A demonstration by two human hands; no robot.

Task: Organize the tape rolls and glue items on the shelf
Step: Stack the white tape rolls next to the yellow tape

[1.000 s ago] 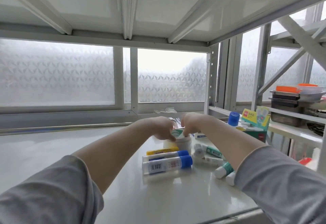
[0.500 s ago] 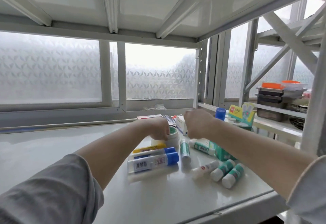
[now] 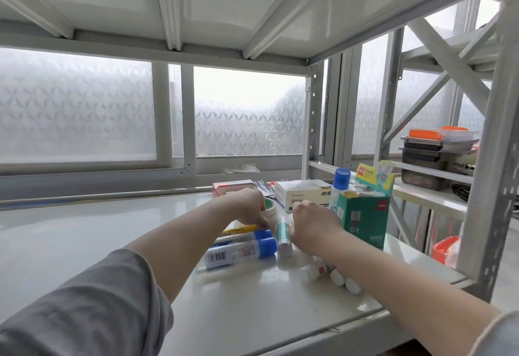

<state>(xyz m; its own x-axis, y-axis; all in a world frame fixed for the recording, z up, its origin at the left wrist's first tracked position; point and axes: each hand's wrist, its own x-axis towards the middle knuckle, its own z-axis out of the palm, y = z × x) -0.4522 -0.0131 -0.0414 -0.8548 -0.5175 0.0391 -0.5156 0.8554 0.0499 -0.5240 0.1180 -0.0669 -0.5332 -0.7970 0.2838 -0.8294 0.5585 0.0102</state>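
Left hand point(image 3: 247, 209) fingers curled down around tape roll point(image 3: 271, 209) on shelf point(image 3: 84, 243), right hand point(image 3: 314, 225) curled knuckles-up over glue sticks point(image 3: 283, 236), grip hidden, couldn't tell; blue-capped glue tubes point(image 3: 241, 251) just beside, green box point(image 3: 365, 221) right, white box point(image 3: 303, 194) behind.

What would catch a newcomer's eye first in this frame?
Two bare forearms reach to the shelf's middle, where the left hand rests on a tape roll and the right hand hovers over scattered glue sticks. Right of them stands a green box, with a blue-capped glue bottle behind it.
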